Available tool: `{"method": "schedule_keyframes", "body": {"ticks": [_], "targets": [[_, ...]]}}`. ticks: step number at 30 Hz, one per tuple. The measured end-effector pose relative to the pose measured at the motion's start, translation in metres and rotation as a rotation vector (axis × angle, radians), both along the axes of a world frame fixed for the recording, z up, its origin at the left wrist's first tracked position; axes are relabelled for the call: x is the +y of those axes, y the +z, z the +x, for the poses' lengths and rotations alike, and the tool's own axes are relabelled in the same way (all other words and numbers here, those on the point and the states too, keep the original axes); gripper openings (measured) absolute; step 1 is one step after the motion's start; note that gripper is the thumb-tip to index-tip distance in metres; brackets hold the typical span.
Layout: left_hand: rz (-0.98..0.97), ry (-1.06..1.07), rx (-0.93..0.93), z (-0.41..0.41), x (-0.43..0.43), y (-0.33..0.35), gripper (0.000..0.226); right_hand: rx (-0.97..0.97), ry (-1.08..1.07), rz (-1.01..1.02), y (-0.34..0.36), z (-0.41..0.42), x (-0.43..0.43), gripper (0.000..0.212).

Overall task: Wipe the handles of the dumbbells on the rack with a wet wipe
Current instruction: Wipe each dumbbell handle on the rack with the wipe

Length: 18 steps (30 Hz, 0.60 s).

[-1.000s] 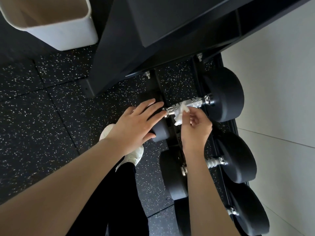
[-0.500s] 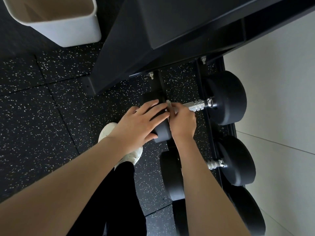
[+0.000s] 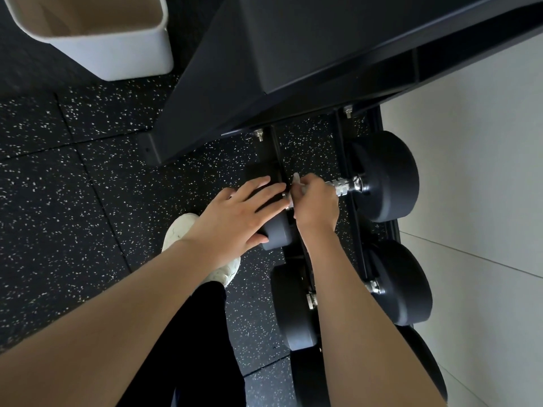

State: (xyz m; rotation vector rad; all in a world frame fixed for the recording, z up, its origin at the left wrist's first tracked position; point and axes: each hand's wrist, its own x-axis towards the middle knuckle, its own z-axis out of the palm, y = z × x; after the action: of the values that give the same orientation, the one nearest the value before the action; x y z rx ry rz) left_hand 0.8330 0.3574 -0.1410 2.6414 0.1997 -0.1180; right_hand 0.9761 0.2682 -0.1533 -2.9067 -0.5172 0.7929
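Our left hand [image 3: 235, 218] rests flat, fingers straight, on the near head [image 3: 277, 233] of the top dumbbell [image 3: 385, 177] on the rack [image 3: 357, 230]. Our right hand [image 3: 316, 204] curls its fingers round the handle [image 3: 342, 186], clenching the wipe [image 3: 296, 180] at its near end.

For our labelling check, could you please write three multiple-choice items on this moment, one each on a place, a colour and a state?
1. Where does the white bin stand? A. on the rack B. on the floor, upper left of view C. against the pale wall
2. What colour are the dumbbell heads? A. red B. yellow C. black
3. What is the right hand doing? A. gripping the top dumbbell's handle through the wet wipe B. hanging idle C. lying flat on the ground

Answers: 1 B, it sits on speckled flooring; 2 C, every visible head is black; 3 A, its fingers curl round the handle, wipe showing above them.
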Motion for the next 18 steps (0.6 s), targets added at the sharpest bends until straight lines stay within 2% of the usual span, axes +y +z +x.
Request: {"method": "schedule_keyframes", "body": {"ticks": [6,9,13,18], "targets": [[0.014,-0.009,-0.005,0.000,0.002,0.000,0.080,-0.073,0.001,-0.146,0.014,0.035,0.002,0.021],[0.009,-0.011,-0.009,0.000,0.002,0.001,0.079,-0.185,0.017,-0.174,0.022,0.052,-0.008,0.026],[0.008,-0.011,-0.015,0.000,0.003,0.000,0.079,-0.317,-0.004,-0.127,0.022,0.042,-0.016,0.038],[-0.006,-0.005,-0.020,-0.001,0.001,-0.001,0.080,-0.318,-0.043,-0.088,0.025,0.032,-0.026,0.030]]}}
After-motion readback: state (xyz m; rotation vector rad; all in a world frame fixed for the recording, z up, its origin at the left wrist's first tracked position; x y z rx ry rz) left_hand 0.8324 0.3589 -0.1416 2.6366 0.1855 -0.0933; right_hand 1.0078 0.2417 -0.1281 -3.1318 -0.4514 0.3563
